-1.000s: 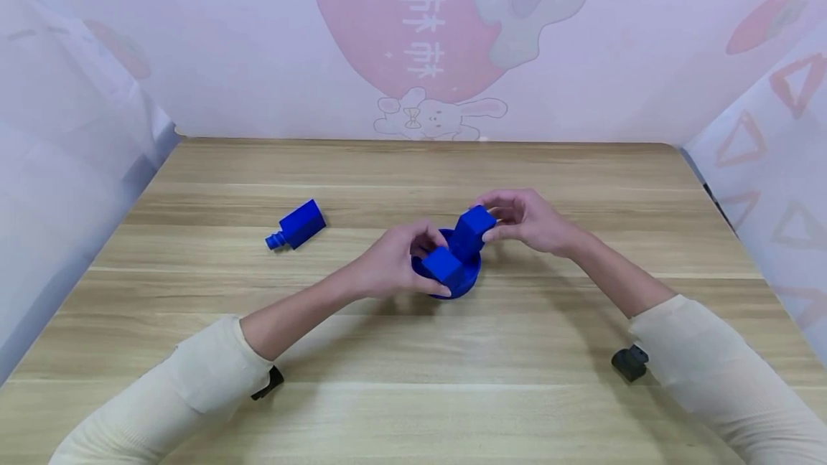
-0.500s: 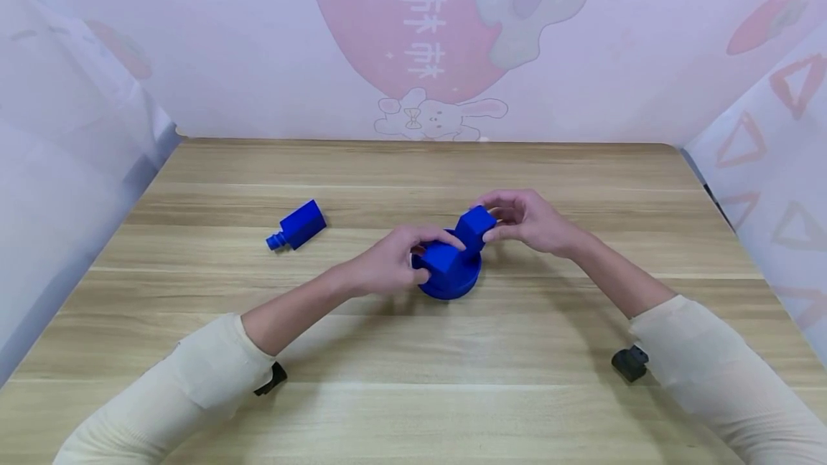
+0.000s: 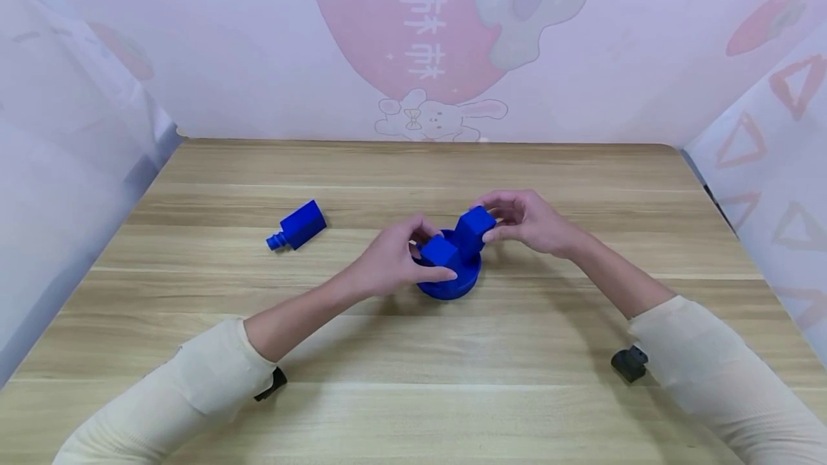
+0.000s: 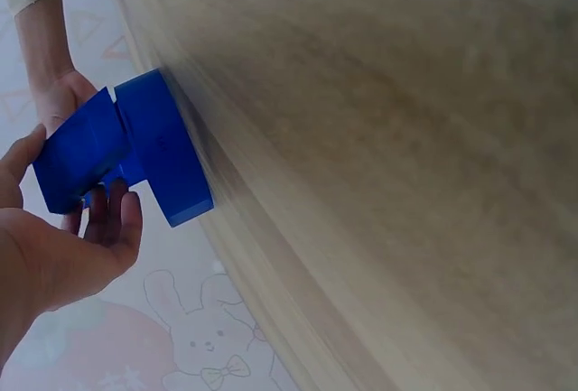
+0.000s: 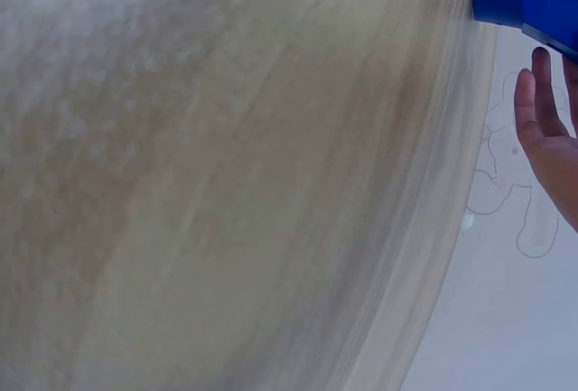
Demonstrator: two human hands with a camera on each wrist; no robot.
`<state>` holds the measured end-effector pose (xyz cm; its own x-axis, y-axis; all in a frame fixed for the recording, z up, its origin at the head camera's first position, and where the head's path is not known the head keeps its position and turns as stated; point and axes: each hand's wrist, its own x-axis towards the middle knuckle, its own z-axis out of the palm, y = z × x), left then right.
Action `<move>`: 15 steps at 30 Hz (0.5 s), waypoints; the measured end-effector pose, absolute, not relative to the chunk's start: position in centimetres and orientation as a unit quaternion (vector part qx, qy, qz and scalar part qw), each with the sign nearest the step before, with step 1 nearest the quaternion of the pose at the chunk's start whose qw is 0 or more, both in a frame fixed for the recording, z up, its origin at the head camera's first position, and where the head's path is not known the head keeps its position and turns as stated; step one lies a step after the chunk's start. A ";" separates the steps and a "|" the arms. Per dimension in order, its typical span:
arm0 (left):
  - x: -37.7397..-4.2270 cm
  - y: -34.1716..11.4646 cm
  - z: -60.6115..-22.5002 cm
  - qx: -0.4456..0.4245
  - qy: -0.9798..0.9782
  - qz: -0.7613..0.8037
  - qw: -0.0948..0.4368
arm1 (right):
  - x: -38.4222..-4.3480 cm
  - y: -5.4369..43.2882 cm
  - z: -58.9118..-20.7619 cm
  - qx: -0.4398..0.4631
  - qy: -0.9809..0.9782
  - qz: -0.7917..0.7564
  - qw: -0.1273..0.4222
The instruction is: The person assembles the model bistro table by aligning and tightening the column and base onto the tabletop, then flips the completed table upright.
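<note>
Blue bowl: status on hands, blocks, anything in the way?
Left hand gripping left block, right hand gripping right block. Both blocks at blue bowl, seating hidden. Loose blue bottle lying apart on table, out of the way.

Wood-look table (image 3: 439, 364) with streaky grain, pale pinkish wall (image 3: 226, 41) on the far side with a cartoon bunny (image 3: 439, 119) below a big pink shape (image 3: 381, 27). Whitish wall (image 3: 58, 163) on the left; the right wall (image 3: 769, 163) has reddish triangles. Lighting's pretty soft.
</note>
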<state>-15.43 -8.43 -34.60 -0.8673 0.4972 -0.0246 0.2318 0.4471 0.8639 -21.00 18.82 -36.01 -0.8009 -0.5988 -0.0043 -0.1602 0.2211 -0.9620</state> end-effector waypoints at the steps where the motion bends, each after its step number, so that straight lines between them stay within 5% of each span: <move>1: -15.5 -8.4 -34.6 0.223 0.836 0.482 0.139 | -21.0 18.8 -36.0 -0.251 0.756 -0.573 0.192; 15: -16.0 -8.2 -34.4 0.297 0.806 0.486 0.160 | -21.0 18.9 -36.1 -0.253 0.756 -0.572 0.193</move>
<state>-15.95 -8.17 -34.39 -0.7717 0.6352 0.0303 0.3239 0.3516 0.8783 -20.95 18.86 -36.07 -0.7972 -0.6037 -0.0028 -0.1610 0.2172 -0.9628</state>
